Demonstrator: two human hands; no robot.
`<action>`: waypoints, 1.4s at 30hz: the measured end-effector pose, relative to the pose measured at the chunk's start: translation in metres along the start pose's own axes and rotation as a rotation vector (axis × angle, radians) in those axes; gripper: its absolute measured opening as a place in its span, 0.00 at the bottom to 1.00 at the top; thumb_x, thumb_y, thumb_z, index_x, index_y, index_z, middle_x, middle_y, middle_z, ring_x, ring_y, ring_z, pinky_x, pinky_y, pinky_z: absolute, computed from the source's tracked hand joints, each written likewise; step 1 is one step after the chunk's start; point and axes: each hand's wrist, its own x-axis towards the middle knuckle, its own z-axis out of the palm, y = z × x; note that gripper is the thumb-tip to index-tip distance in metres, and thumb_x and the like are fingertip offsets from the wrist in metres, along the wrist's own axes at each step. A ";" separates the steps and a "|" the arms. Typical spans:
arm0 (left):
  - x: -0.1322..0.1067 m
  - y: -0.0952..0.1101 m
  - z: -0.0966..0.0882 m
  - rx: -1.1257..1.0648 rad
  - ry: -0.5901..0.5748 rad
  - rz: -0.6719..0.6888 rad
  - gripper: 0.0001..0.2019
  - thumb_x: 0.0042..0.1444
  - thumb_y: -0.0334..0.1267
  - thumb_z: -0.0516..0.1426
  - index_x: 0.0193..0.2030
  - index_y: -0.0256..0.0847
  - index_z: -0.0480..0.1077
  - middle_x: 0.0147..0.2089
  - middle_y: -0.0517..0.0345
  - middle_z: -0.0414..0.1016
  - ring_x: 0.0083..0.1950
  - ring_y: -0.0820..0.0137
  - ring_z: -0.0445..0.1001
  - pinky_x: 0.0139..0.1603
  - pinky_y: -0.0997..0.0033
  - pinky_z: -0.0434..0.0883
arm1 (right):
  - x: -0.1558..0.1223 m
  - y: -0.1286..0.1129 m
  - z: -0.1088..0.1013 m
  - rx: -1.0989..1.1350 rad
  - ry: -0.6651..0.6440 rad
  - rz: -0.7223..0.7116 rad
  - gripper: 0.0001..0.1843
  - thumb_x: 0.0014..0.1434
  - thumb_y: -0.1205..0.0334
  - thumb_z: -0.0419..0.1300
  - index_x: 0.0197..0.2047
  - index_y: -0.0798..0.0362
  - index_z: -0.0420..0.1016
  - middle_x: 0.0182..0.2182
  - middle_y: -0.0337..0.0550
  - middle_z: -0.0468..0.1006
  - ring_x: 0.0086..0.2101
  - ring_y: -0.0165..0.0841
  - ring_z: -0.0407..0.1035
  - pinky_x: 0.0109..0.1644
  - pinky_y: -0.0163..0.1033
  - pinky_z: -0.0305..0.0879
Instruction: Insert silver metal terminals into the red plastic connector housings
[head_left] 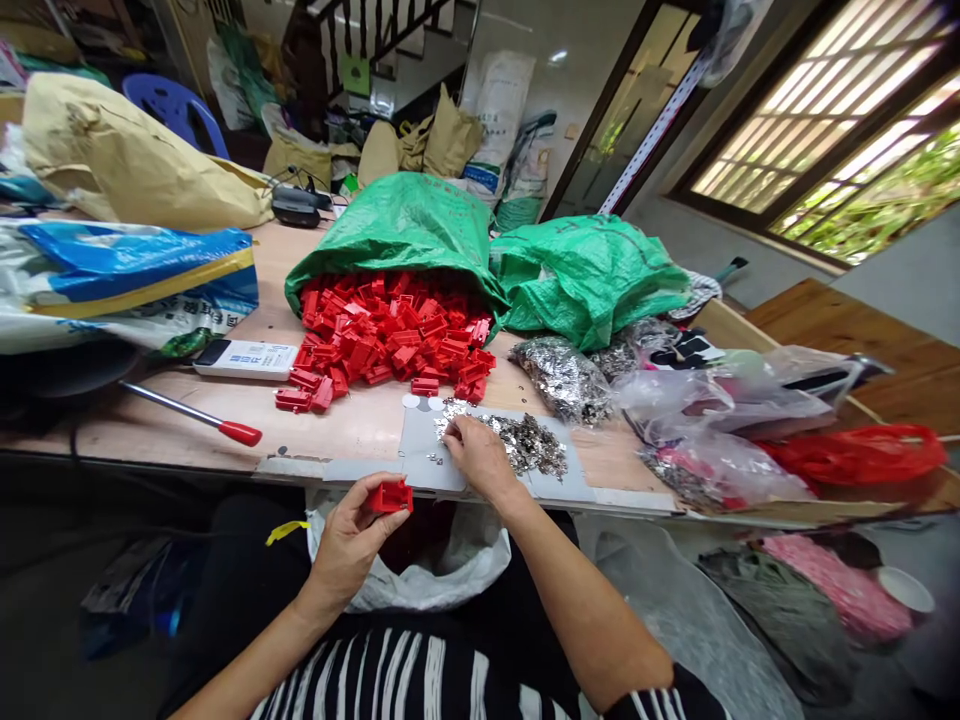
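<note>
My left hand [351, 540] is closed round a small red plastic part [390, 496], held just in front of the table edge above a white bag [450, 570] in my lap. My right hand [477, 455] rests on a grey card [420, 450] on the table, its fingertips pinched in a heap of small shiny metal pieces [525, 442]; what they hold is too small to name. A big pile of the same red plastic parts [390, 335] spills out of a green sack [405, 225] just beyond the card.
A second green sack [585, 270] and clear bags of metal pieces [562, 375] lie to the right, with a red bag [862, 455]. To the left are a blue-and-white sack [127, 280], a white remote-like box [247, 358] and a red-handled tool [217, 422].
</note>
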 end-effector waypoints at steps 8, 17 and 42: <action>0.010 0.003 0.003 -0.202 -0.004 -0.099 0.26 0.51 0.39 0.63 0.58 0.44 0.67 0.51 0.53 0.76 0.51 0.65 0.75 0.56 0.63 0.69 | -0.005 0.013 -0.002 0.460 -0.017 -0.013 0.03 0.55 0.62 0.57 0.34 0.51 0.68 0.30 0.37 0.73 0.31 0.31 0.65 0.37 0.35 0.58; 0.018 0.021 0.014 -0.376 0.014 -0.196 0.26 0.48 0.37 0.65 0.56 0.42 0.70 0.43 0.55 0.78 0.42 0.69 0.76 0.45 0.69 0.74 | -0.022 0.008 -0.004 0.787 -0.123 -0.042 0.09 0.53 0.56 0.61 0.35 0.53 0.73 0.26 0.35 0.70 0.27 0.28 0.59 0.32 0.33 0.55; 0.014 0.034 0.019 -0.537 -0.098 -0.244 0.20 0.49 0.35 0.64 0.51 0.44 0.74 0.41 0.56 0.80 0.41 0.70 0.76 0.43 0.72 0.71 | -0.065 -0.015 -0.008 0.695 -0.080 -0.376 0.04 0.58 0.65 0.61 0.38 0.49 0.74 0.34 0.42 0.76 0.35 0.33 0.70 0.40 0.38 0.64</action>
